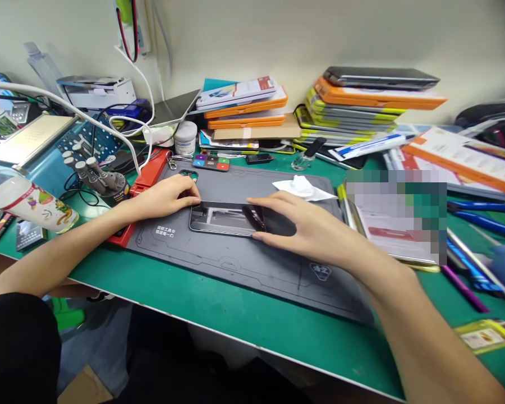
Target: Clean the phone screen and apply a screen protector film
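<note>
A black smartphone (223,220) lies screen up on a dark grey work mat (235,261), its glossy glass catching reflections. At its far left corner, my left hand (166,196) has the fingers curled and the thumb against the index finger, pinching the phone's edge; the exact contact is partly hidden. My right hand (297,224) spans the phone's right end, fingers on the far edge and thumb on the near one. Crumpled white tissue (303,188) sits on the mat behind my right hand.
Along the wall are stacked boxes (246,106) and a taller pile (362,104). A screwdriver holder (113,188) and a bottle (33,205) stand at left beside a red strip (154,171). Blue-handled pliers (483,216) lie at right. A white cable (88,119) crosses the left side.
</note>
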The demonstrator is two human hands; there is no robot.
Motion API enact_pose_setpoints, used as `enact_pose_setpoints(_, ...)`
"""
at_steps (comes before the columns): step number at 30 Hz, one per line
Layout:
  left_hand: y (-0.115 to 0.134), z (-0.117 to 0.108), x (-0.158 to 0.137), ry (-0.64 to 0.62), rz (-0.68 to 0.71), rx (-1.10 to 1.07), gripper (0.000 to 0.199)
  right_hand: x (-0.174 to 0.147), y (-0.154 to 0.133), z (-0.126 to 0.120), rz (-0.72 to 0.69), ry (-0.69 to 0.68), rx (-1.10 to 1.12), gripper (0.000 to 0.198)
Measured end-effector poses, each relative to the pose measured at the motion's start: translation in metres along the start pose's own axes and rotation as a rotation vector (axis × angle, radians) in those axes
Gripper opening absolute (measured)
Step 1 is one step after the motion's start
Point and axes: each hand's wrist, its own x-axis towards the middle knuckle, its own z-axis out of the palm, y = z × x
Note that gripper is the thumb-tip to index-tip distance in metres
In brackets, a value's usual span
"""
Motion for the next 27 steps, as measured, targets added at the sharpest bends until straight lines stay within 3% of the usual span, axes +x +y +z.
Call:
enact_pose_setpoints(12, 0.0007, -0.0036, -0.0047, -0.043, 0.135, 0.046, 0.034, -0.001, -0.0029, -0.0035, -0.012, 0.026, -0.011, 0.067)
enact_pose_setpoints(18, 0.0001, -0.0044, -0.0068, -0.139, 0.163, 0.157, 0.077, -0.0017, -0.0016, -0.0025, -0.025, 0.033, -0.021, 0.065)
enact_pose_setpoints(27, -0.0013, -0.0001, -0.0056, -0.142, 0.168, 0.162, 0.077, -0.0034, -0.0003, -0.0023, -0.029, 0.03, -0.027, 0.064)
